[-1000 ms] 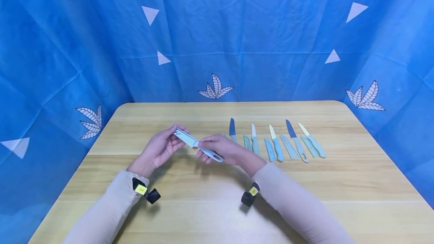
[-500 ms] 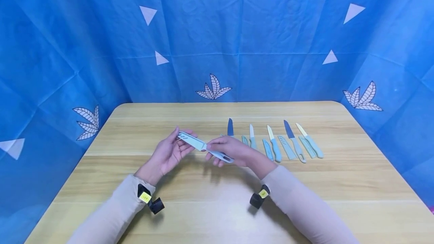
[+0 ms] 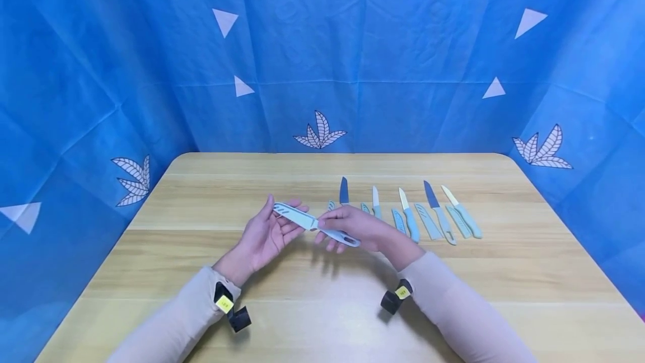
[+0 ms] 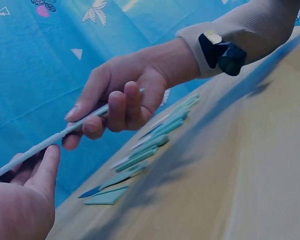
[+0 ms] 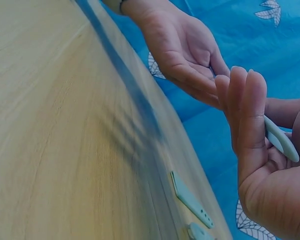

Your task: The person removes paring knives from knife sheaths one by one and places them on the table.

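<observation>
A pale blue knife, its blade covered by a slotted sheath, is held above the table, slanting down to the right. My right hand pinches the handle near the sheath's mouth, thumb on top. Under the sheath lies my left hand, palm up, its fingers fairly straight and its thumb beside the sheath's tip. The left wrist view shows the knife edge-on between the left hand and the right hand. In the right wrist view, the handle's end shows behind the right fingers; the sheath is hidden.
On the wooden table, several unsheathed knives lie in a row to the right, including a dark-bladed knife and a pale-bladed knife. Loose sheaths, such as a slotted sheath, lie beside them. A blue curtain hangs behind.
Both hands have moved right and slightly toward me with the sheathed knife. The right hand keeps its hold on the handle; the left stays under the sheath. The knives on the table lie unmoved.
</observation>
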The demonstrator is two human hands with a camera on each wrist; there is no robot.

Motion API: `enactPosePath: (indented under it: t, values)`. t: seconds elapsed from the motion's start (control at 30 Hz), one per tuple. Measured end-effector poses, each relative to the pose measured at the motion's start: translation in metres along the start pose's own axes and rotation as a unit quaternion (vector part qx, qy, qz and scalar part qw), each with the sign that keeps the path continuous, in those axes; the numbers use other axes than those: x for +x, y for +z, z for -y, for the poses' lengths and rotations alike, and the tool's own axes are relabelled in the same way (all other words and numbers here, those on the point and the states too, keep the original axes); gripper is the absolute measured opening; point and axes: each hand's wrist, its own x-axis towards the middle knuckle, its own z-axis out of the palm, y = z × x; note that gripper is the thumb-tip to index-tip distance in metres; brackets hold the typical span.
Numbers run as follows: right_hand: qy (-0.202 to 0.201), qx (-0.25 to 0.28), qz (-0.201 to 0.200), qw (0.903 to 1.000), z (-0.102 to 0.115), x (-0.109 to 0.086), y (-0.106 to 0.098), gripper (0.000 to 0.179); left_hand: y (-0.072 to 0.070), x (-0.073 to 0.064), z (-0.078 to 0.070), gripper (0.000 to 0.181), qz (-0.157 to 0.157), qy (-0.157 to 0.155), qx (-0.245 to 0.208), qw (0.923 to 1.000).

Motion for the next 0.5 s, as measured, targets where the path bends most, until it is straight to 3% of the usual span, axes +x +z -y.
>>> enactPosePath:
  t: [0.5]
  values:
    - [0.009,0.003,0.013,0.9999,-0.009,-0.005,-0.008,0.029,-0.001,0.001,0.022,0.066,-0.011,0.001,-0.037,0.9993]
